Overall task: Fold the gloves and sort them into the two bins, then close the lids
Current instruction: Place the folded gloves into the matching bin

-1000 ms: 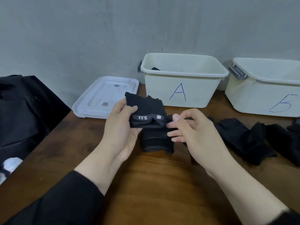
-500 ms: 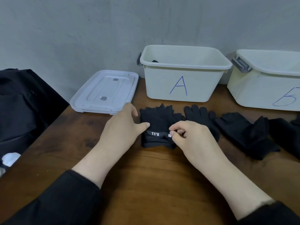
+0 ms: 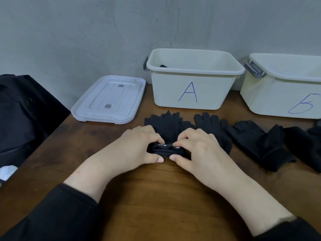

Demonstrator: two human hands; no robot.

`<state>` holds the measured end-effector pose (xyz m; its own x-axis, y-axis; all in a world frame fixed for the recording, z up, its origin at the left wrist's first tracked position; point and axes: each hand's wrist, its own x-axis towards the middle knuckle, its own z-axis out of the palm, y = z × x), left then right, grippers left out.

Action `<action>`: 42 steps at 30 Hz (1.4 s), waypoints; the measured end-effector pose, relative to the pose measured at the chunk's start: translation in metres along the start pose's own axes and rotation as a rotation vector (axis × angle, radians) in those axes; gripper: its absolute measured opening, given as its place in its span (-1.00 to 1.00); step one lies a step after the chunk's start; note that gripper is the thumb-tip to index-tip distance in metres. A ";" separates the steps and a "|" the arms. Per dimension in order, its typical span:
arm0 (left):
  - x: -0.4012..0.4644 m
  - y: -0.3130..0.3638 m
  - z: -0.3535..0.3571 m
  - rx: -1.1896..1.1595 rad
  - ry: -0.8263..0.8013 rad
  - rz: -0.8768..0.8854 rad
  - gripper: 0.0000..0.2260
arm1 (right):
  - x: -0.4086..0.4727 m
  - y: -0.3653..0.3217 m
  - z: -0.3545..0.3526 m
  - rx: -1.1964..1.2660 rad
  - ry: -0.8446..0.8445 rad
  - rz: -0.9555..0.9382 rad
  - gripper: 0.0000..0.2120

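Note:
A pair of black gloves [image 3: 166, 126] lies flat on the wooden table, fingers pointing at the bins. My left hand [image 3: 137, 148] and my right hand [image 3: 198, 148] both pinch its cuff end, thumbs under the near edge and fingers on top. More black gloves [image 3: 258, 140] lie in a row to the right. Bin A [image 3: 192, 89] stands open behind the gloves, with a bit of dark cloth showing inside. Bin B [image 3: 284, 94] stands open at the right. White lids [image 3: 109, 100] lie stacked flat, left of bin A.
A black bag or jacket [image 3: 22, 115] sits off the table's left edge, with a white object [image 3: 7, 171] below it. A grey wall runs right behind the bins. Bare wooden table [image 3: 156, 197] lies between me and the gloves.
The gloves, held up in both hands a second ago, now lie flat on the table. Both hands have come down onto the cuff end and closed on it.

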<state>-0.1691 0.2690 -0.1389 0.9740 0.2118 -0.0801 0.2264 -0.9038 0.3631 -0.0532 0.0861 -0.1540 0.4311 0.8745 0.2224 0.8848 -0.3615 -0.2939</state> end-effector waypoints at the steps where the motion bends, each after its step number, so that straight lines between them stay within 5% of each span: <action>1: 0.001 0.000 0.001 0.019 0.014 0.014 -0.66 | 0.000 0.000 0.000 -0.008 -0.023 0.003 -0.64; 10: 0.002 0.002 0.005 0.109 0.140 0.093 -0.83 | -0.001 0.002 0.005 0.049 0.109 0.018 -0.67; 14: 0.001 0.007 0.002 -0.004 0.294 0.045 -0.82 | -0.004 -0.005 -0.005 0.322 0.321 0.256 -0.76; 16: 0.000 0.011 0.001 -0.090 0.395 0.022 -0.85 | -0.004 -0.009 -0.009 0.451 0.278 0.377 -0.66; 22: 0.002 0.031 0.011 -0.105 0.605 0.096 -0.80 | -0.002 -0.022 -0.007 1.073 0.206 0.416 -0.77; 25: 0.008 0.048 0.015 -0.061 0.554 0.204 -0.76 | -0.001 -0.022 -0.017 1.268 0.273 0.435 -0.79; 28: 0.007 0.054 0.019 -0.064 0.481 0.307 -0.64 | -0.002 -0.010 -0.032 1.234 0.344 0.479 -0.83; 31: 0.005 0.056 0.007 -0.214 0.621 0.283 -0.67 | -0.010 0.009 -0.064 0.990 0.347 0.451 -0.79; 33: 0.012 0.069 -0.012 -0.324 0.644 0.211 -0.55 | -0.020 0.021 -0.091 0.740 0.229 0.354 -0.80; 36: 0.034 0.098 -0.036 -0.350 0.447 0.197 -0.38 | -0.031 0.035 -0.131 0.568 0.084 0.249 -0.82; 40: 0.063 0.132 -0.041 -0.737 0.239 0.198 -0.87 | -0.045 0.054 -0.178 0.571 0.123 0.260 -0.84; 42: 0.076 0.148 -0.038 -0.850 0.270 0.202 -0.86 | -0.052 0.068 -0.196 0.520 0.119 0.285 -0.85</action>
<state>-0.0620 0.1651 -0.0563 0.9363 0.2559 0.2403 -0.1320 -0.3776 0.9165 0.0194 -0.0472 -0.0034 0.6819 0.7133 0.1618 0.5419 -0.3442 -0.7667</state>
